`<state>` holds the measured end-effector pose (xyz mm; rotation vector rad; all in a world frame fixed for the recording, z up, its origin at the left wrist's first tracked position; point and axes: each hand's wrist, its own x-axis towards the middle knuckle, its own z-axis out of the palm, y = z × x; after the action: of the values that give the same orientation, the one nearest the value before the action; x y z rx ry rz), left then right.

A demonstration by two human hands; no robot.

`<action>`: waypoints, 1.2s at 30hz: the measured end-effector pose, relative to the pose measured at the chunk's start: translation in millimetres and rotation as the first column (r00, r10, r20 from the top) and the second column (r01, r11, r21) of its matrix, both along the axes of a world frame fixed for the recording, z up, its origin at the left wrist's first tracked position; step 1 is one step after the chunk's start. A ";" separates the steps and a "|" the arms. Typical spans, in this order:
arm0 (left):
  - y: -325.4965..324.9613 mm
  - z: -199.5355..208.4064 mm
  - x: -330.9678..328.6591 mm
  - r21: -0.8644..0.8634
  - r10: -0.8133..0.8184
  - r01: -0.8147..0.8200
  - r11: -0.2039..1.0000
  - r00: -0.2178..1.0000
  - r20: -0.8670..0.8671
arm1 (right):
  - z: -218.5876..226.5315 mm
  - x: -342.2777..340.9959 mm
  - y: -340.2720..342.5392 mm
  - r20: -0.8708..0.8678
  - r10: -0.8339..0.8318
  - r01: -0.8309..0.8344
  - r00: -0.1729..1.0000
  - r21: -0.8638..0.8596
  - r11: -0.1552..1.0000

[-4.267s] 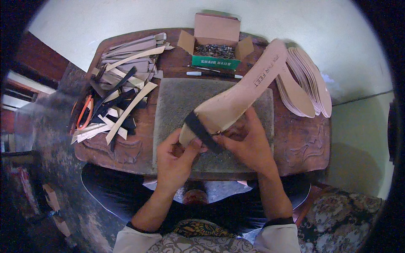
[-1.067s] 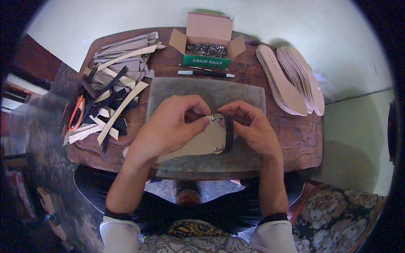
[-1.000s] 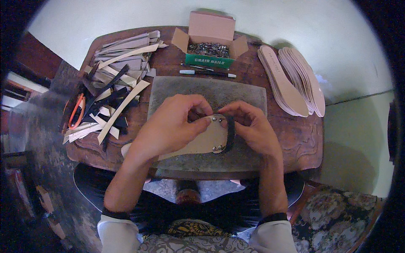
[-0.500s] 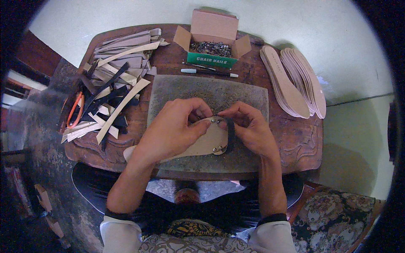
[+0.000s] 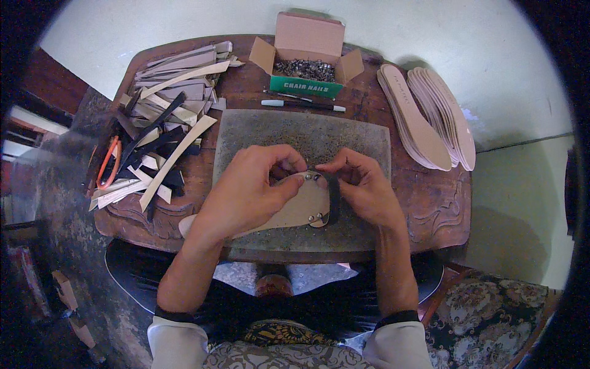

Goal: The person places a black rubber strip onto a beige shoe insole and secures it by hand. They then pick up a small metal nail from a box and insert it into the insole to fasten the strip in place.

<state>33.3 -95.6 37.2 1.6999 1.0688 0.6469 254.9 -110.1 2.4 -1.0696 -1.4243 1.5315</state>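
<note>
A beige shoe insole is tilted over the grey work mat. My left hand grips it, the thumb pressed on its face and the fingers curled behind the far edge. Across the insole's right end runs a black strap. Shiny round-headed nails sit in pairs near the strap's two ends. My right hand is closed about the strap's far end, its index fingertip close to the left fingers. What lies between the fingertips is too small to make out.
An opened green box of nails stands at the back, with a marker pen before it. Grey and cream strips, black straps and an orange-handled tool pile up on the left. Stacked insoles lie on the right.
Both hands keep their hold on the insole and strap, with barely any finger movement. The whole view has shifted very slightly.
</note>
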 end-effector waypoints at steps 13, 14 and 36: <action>0.7 3.0 1.3 -0.048 0.015 -0.015 0.999 1.000 -0.003 | 1.3 0.7 1.0 0.012 -0.017 0.017 1.000 0.026 1.000; 0.5 5.1 1.5 -0.063 0.017 -0.017 0.998 1.000 -0.012 | 2.4 0.4 1.0 0.011 -0.012 0.011 1.000 0.010 1.000; -3.6 2.0 3.5 -0.051 0.063 -0.065 0.997 0.997 -0.038 | -3.9 -8.2 -4.0 0.099 -0.100 0.099 0.990 0.008 0.995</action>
<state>36.8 -99.2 39.2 1.6436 1.1598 0.6257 246.7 -114.1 -1.6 -1.2111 -1.4174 1.4219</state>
